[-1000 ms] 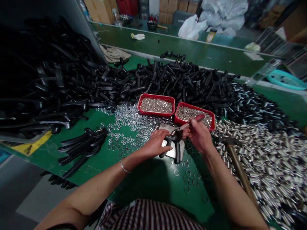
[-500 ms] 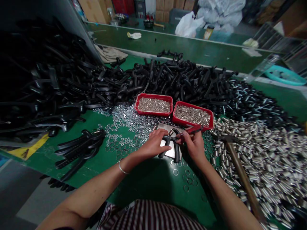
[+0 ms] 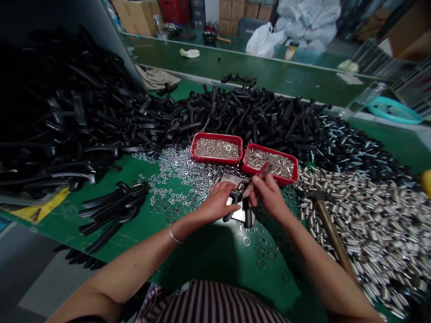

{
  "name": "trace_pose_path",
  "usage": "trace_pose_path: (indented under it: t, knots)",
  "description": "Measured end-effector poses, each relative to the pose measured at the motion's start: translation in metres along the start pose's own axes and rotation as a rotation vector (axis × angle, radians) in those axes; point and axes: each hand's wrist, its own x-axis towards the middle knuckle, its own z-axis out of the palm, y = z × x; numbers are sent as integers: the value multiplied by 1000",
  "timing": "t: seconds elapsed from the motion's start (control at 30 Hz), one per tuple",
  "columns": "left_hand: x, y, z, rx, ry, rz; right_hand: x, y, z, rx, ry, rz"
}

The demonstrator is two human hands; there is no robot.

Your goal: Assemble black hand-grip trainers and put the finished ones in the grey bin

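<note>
In the middle of the table, a black forked handle part [image 3: 248,216] lies on a small metal plate [image 3: 229,178]. My left hand [image 3: 220,199] is closed on its left side, thumb along it and fingers over the upper end. My right hand [image 3: 268,196] grips a slim red tool [image 3: 261,173] with a pale tip; its exact kind is hard to make out. The tool slants down to the left, its tip at the black part's upper middle. Whether the tip touches the part is unclear, since fingers cover some of it.
Two red trays [image 3: 217,160] of small metal pieces stand behind the plate. Black handles [image 3: 235,107] are heaped beyond, with several more [image 3: 112,208] at left. Washers [image 3: 182,170] lie loose nearby. A hammer [image 3: 332,233] rests against metal cylinders [image 3: 370,233] on the right.
My right hand has tilted the red tool from nearly level to a steep slant, its rear end raised. The left hand keeps its hold on the black part.
</note>
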Motion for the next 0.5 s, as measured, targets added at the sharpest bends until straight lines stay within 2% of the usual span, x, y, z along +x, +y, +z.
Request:
trace_pose_path:
  t: [0.13,0.2,0.27,0.33,0.37,0.43,0.5]
  knots:
    - [-1,3,1,38,-15,-16,-4,0,-2,377,108,11]
    - [-5,4,2,43,-23,-16,-6,7,-12,351,103,56]
    - [-7,4,-2,53,-41,10,-11,15,-32,89,30,166]
    - [-1,0,-13,78,-52,88,-18,19,-60,-340,-27,266]
    - [6,-4,-23,105,-34,130,-21,18,-75,-572,-16,271]
    - [29,-16,-49,213,67,157,-24,13,-100,-947,99,151]
    - [60,-31,-76,417,198,61,-19,3,-112,-1118,206,-67]
